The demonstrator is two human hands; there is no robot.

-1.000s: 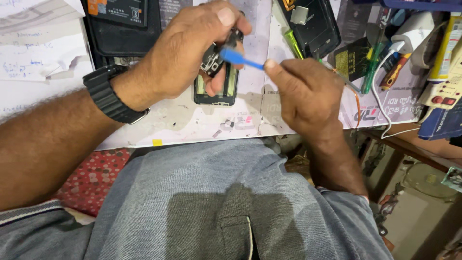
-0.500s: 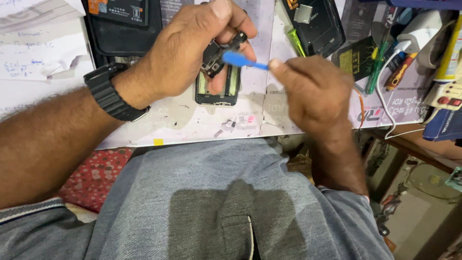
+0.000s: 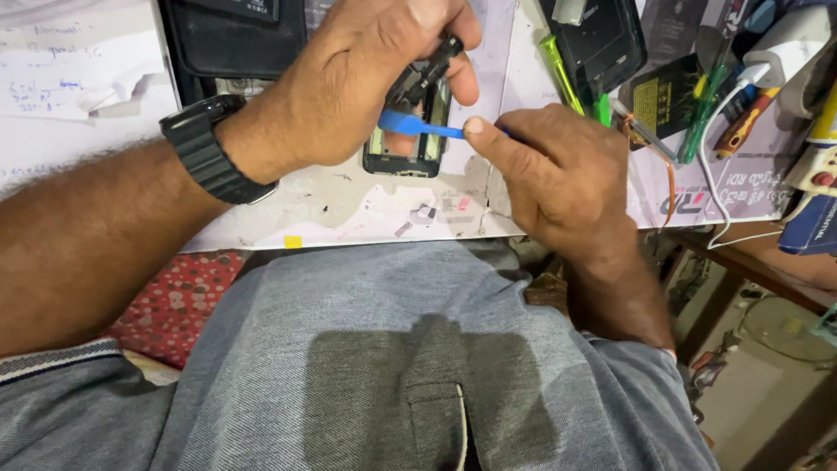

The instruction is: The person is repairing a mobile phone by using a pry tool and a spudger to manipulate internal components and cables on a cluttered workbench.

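Note:
My left hand, with a black watch on the wrist, grips a small dark phone part above the table edge. My right hand pinches a thin blue plastic pry tool, and the tool's flat tip reaches under my left thumb to that part. Below both hands a black phone frame lies flat on the worktable; my left hand hides its upper half.
Paper sheets cover the worktable. A black phone body lies at the top right beside a green screwdriver, more screwdrivers, a white cable and a charger. A black case sits top left. My grey-clothed lap fills the foreground.
My left hand has turned the small dark part slightly and shifted right. The blue tool's tip has slid further in under my left thumb.

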